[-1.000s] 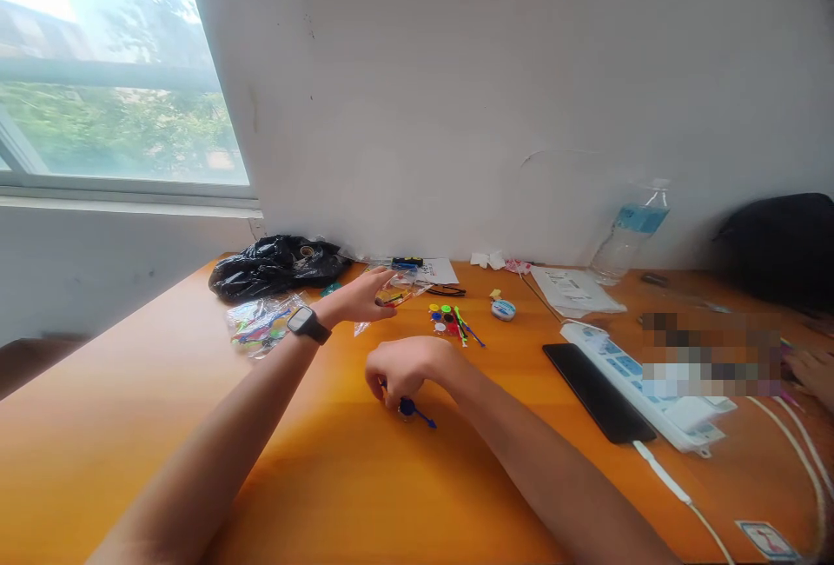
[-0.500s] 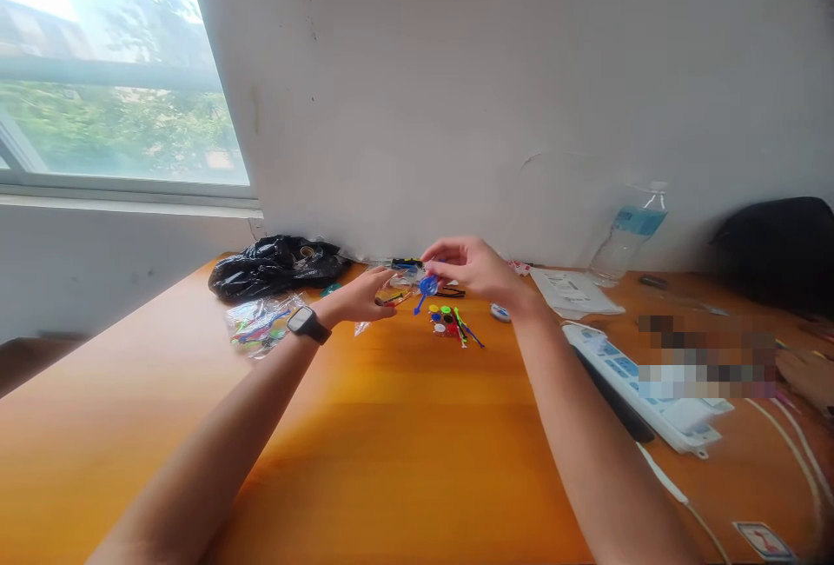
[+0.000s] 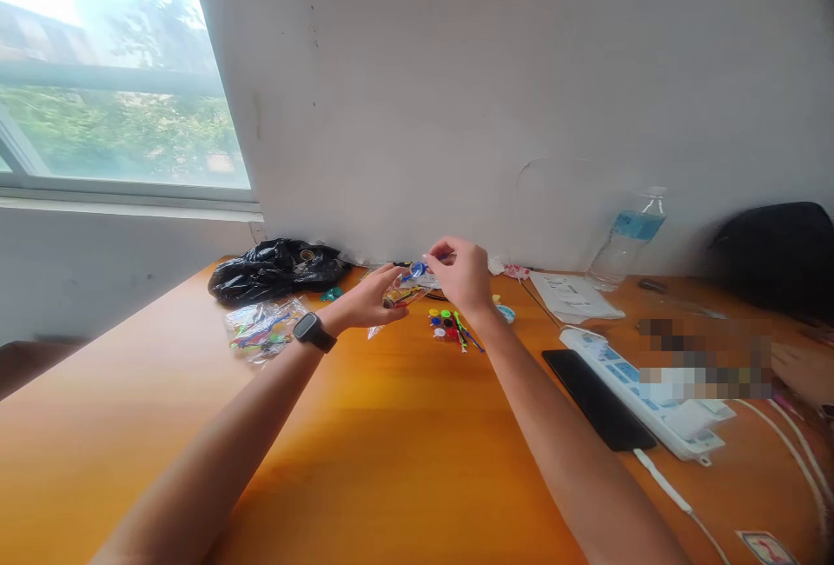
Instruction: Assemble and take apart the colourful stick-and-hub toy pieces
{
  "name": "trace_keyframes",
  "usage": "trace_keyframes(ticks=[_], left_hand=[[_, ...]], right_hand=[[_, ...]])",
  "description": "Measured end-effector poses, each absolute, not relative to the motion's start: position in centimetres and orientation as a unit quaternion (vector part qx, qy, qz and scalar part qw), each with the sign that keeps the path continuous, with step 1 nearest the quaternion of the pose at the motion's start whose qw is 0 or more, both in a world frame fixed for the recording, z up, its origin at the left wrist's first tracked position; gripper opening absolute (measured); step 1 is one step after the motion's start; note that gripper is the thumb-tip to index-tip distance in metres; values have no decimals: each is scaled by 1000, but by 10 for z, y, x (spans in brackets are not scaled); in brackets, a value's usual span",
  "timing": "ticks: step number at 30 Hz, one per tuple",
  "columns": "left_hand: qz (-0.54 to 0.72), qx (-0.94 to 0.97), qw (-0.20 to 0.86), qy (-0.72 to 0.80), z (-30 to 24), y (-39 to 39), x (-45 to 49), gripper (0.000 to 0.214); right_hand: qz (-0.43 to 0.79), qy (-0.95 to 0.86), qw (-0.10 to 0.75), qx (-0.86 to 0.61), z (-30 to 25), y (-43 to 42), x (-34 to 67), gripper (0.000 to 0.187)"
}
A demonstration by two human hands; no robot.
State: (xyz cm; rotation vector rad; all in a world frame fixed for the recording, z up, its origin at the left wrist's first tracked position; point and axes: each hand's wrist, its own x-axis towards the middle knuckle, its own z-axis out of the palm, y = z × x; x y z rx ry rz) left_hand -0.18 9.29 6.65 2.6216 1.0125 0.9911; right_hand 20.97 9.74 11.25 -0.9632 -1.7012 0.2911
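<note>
My right hand [image 3: 461,276] pinches a small blue plastic piece [image 3: 418,269] with a round part, by its end. Just left of it, my left hand [image 3: 370,297], with a dark watch on the wrist, grips a clear plastic bag [image 3: 409,294] with small coloured bits in it. The blue piece is at the top of this bag; whether it is inside the bag I cannot tell. On the table below my hands lie several coloured round discs [image 3: 446,315] and, beside them, several thin coloured sticks [image 3: 464,335].
A second clear bag of coloured parts [image 3: 257,330] lies to the left, before a black plastic bag [image 3: 274,271]. At the right are a phone [image 3: 596,400], a power strip [image 3: 635,387], papers [image 3: 577,295] and a water bottle [image 3: 629,239]. Another person's hand [image 3: 801,374] shows at the right edge.
My right hand has moved left with the blue piece, bringing it from above the discs to the clear bag at my left hand. More of the phone shows.
</note>
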Motion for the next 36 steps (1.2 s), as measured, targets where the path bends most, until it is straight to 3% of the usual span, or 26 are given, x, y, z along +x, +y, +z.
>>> trace_keyframes(ticks=[6,13,26,30,36], left_hand=[[343,879,100,316,68,92,3,34],[324,876,133,332,70,89,2,35],[319,875,143,335,67,93,-2,66],[322,871,150,339,69,92,-1,60],[333,872,162,320,79,84,4,50]], right_hand=[[38,-745,515,-422,110,91,198,20],[128,-796,424,-412,113,91,204,12],[68,-841,367,-392,135,79,225,24],[28,-841,362,-402,142,78,228,25],[9,-839,371,-397,140,80,226,11]])
